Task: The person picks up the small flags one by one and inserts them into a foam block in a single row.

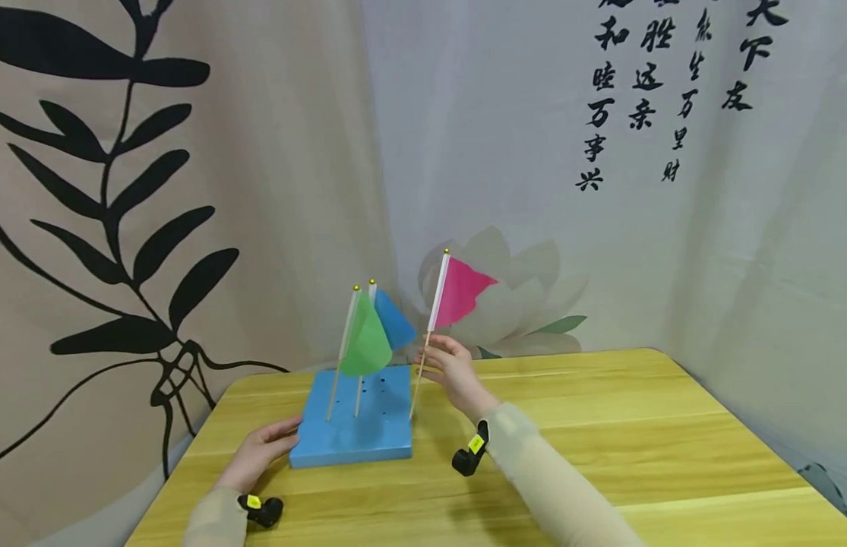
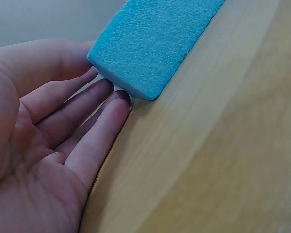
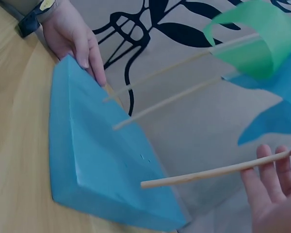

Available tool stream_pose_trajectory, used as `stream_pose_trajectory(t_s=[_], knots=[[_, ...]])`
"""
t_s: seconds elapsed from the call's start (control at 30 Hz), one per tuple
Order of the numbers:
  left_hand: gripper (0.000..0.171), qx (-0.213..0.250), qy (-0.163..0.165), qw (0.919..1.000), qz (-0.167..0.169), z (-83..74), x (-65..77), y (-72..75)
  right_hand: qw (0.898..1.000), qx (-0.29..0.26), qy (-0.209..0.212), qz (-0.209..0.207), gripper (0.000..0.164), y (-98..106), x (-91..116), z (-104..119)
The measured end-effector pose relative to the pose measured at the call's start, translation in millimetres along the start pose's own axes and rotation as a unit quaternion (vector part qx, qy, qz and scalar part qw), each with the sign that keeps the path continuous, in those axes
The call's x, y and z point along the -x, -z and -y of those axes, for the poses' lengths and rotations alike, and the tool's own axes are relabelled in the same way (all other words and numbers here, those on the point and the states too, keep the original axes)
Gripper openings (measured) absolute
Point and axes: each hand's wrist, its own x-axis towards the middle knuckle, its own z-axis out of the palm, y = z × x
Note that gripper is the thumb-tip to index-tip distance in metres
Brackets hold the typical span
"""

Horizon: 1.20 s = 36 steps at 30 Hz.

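Note:
A blue foam block (image 1: 389, 448) lies on the table with small holes in its top. A green flag (image 1: 365, 338) and a blue flag (image 1: 394, 319) stand in it on thin wooden sticks. My right hand (image 1: 457, 374) pinches the stick of a pink flag (image 1: 462, 292) by the block's right side. In the right wrist view the bare lower end of that stick (image 3: 194, 175) shows apart from the foam. Against the block's left edge rests my left hand (image 1: 259, 453), its thumb and fingers at the corner in the left wrist view.
The wooden table (image 1: 601, 456) reaches out to the right of the block. Behind it hangs a pale curtain (image 1: 293, 190) with printed leaves and writing. Black cameras with yellow labels sit on both wrists.

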Motion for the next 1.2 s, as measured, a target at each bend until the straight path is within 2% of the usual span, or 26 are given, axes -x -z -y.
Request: stream_pose_trajectory(t_s=[0.1, 0.3, 0.57, 0.73, 0.97, 1.13, 1.2], knots=[[0.058, -0.005, -0.003, 1.0000, -0.005, -0.8, 2.6, -0.6, 1.000, -0.009, 0.007, -0.006, 0.030, -9.1, -2.6, -4.0], [0.057, 0.000, 0.000, 1.0000, -0.008, -2.6, 7.1, -4.0, 1.000, -0.016, 0.012, -0.017, 0.021, -24.9, -5.0, -14.7], [0.055, 0.000, -0.009, 0.9999, 0.009, -5.3, 12.9, -9.5, 0.999, -0.004, 0.029, -0.044, 0.020, -35.0, -5.8, -25.9], [0.056, 0.002, -0.007, 1.0000, 0.003, -7.2, 16.1, -7.9, 0.999, 0.003, 0.029, -0.039, 0.021, -39.5, -5.7, -28.5], [0.056, 0.012, -0.012, 0.9998, 0.006, -6.7, 22.4, -5.7, 0.999, 0.012, 0.029, -0.029, 0.015, -46.2, -0.7, -27.9], [0.056, 0.018, -0.006, 0.9998, -0.001, -6.2, 27.9, -6.4, 0.998, 0.045, 0.032, -0.012, 0.027, -48.9, 2.7, -31.5], [0.055, 0.017, -0.005, 0.9998, -0.005, -6.2, 27.8, -7.2, 0.998, 0.052, 0.033, -0.003, 0.024, -48.5, 3.8, -33.4]])
